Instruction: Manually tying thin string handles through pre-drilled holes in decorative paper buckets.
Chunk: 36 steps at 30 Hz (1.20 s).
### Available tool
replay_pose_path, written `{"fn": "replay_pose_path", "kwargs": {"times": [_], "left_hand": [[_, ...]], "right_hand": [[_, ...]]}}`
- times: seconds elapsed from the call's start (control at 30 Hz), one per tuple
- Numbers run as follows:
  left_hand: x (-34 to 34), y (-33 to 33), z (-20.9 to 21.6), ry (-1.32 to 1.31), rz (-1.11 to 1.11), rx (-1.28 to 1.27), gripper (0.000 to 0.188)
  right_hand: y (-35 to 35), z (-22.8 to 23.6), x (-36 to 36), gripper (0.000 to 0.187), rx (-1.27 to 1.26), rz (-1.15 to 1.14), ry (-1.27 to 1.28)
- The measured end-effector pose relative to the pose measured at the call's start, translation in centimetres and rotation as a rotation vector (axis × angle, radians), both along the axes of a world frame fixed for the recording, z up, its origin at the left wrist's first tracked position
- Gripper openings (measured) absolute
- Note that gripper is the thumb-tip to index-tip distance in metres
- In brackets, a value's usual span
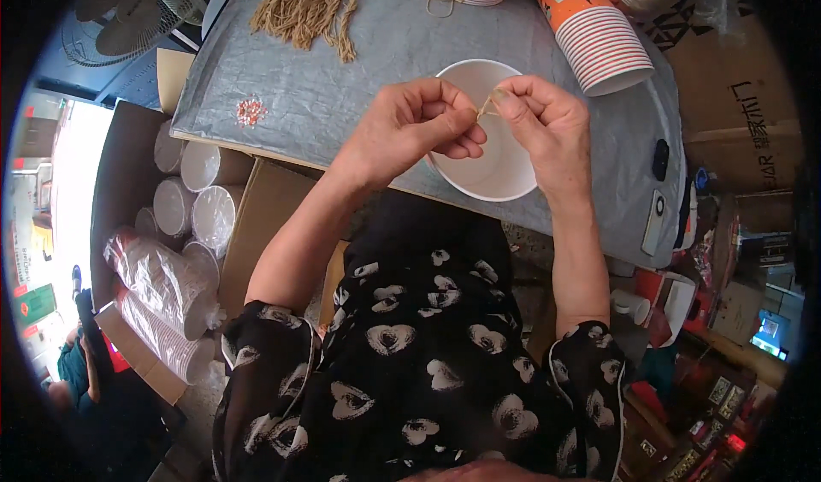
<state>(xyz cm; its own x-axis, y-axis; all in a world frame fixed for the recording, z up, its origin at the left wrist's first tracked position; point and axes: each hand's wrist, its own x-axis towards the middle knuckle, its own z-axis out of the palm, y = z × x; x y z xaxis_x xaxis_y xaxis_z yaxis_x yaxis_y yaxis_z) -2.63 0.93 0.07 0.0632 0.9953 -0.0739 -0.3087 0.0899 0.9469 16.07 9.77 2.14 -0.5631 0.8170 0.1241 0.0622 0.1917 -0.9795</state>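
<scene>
Both my hands pinch a short length of tan twine [486,108] over a white paper bucket [492,174]. My left hand [415,124] grips one side of it between thumb and curled fingers. On the other side, the thumb and forefinger of my right hand [549,127] are closed on the twine. A small loop or knot seems to lie between the fingertips, too fine to make out. The bucket stands near the table's front edge, open side up, its inside partly hidden by my hands. Farther off lies a loose bundle of tan cords [312,7].
Nested buckets, one orange-patterned [590,37], lie at the far right of the grey-covered table [385,50]. Small red-and-white bits [251,112] lie left. A black object [661,159] rests at the right edge. Wrapped bucket stacks [167,285] fill a carton. Another person [79,362] is at lower left.
</scene>
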Motion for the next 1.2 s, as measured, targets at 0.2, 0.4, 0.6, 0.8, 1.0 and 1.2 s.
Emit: {"fn": "replay_pose_path", "kwargs": {"times": [0.2, 0.4, 0.6, 0.8, 1.0, 1.2], "left_hand": [[-0.2, 0.0, -0.1, -0.004, 0.005, 0.021, 0.022], [-0.3, -0.1, 0.6, -0.012, 0.012, 0.004, 0.027], [-0.1, 0.5, 1.6, 0.086, -0.022, 0.018, 0.026], [-1.3, 0.3, 2.7, 0.334, -0.026, 0.051, 0.021], [-1.7, 0.0, 2.5, 0.941, 0.059, 0.390, 0.013], [-1.9, -0.5, 1.7, 0.941, -0.046, 0.507, 0.012]], "right_hand": [[0.0, 0.3, -0.2, 0.014, 0.014, -0.003, -0.006], [0.0, 0.7, -0.3, 0.015, 0.050, 0.003, 0.008], [0.5, 1.6, -0.1, 0.014, 0.147, 0.106, 0.012], [1.5, 3.0, 1.4, 0.009, 0.408, 0.251, -0.175], [3.0, 2.6, 3.5, 0.008, 0.179, 0.019, 0.033], [4.7, 2.1, 4.5, 0.011, 0.163, -0.214, 0.213]]}}
